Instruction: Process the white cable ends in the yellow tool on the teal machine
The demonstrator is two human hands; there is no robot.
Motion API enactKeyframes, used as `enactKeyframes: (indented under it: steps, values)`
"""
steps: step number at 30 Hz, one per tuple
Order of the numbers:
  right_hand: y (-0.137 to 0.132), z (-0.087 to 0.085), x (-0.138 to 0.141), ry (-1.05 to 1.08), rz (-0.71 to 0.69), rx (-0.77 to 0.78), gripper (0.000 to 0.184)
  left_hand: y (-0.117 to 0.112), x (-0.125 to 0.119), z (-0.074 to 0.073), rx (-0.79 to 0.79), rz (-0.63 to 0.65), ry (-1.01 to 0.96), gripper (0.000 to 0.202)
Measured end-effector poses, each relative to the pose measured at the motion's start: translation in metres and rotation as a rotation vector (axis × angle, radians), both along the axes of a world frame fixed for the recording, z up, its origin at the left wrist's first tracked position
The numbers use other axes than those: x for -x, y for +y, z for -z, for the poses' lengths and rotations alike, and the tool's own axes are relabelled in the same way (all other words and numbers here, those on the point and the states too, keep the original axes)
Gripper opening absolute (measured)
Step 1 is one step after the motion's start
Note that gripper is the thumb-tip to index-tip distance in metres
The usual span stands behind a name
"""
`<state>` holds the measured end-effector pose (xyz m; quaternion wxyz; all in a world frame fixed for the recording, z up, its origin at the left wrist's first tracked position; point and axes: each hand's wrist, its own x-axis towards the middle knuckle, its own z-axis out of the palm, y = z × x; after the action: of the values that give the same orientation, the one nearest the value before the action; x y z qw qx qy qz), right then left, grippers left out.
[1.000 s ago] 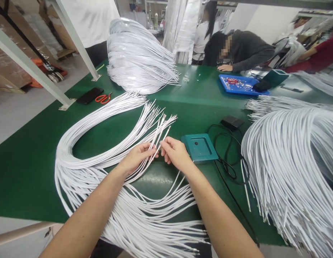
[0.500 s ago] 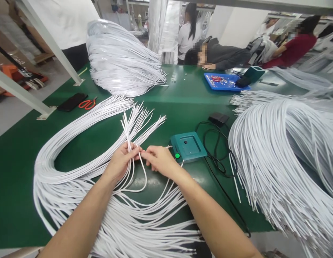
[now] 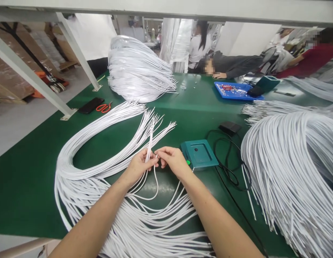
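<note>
Left hand (image 3: 138, 167) closed on upright white cable bunch (image 3: 150, 138) | right hand (image 3: 172, 161) pinching one cable end (image 3: 156, 156) | step: singling out, apparently | next: hold pinch firm, clear of neighbours

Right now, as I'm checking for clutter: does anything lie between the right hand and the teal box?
Nothing visible does. The right hand, pinching a white cable with the left hand, sits beside the teal box.

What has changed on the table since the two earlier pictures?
The right hand drew one thin white cable out of the fan; it now hangs in a loop under both hands. The white cable ends in the left hand swung from slanting right to upright. The teal square box and the white cable heaps stayed.
</note>
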<state>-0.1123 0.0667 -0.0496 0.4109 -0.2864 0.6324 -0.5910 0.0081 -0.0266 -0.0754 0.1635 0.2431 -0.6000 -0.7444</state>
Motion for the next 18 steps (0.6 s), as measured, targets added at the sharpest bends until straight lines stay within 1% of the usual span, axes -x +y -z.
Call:
enactKeyframes:
  steps: [2,5,8,11,15,18]
  values:
    - [-0.0008,0.0004,0.0009,-0.052,0.010,0.013,0.020,-0.0012,0.0005,0.0025,-0.001,-0.011,0.009,0.031]
    - [-0.0013,0.0010,0.0009,-0.194,0.001,0.023,0.019,-0.0027,0.0012,0.0059,0.004,-0.026,0.018,0.031]
    - [-0.0004,-0.0010,0.0011,-0.295,-0.019,-0.017,0.016,-0.0025,0.0011,0.0068,0.036,-0.031,0.013,0.031]
    - [0.0006,-0.0038,0.0014,-0.292,-0.048,-0.050,0.020,-0.0002,0.0004,0.0050,0.102,-0.023,-0.012,0.029]
    - [0.0005,-0.0033,-0.0003,-0.289,-0.083,-0.049,0.036,0.0039,-0.0008,0.0012,0.176,0.008,-0.022,0.023]
    - [0.0003,0.0001,-0.0011,-0.313,-0.114,-0.042,0.036,0.0051,-0.0009,-0.0010,0.193,0.030,-0.011,0.021]
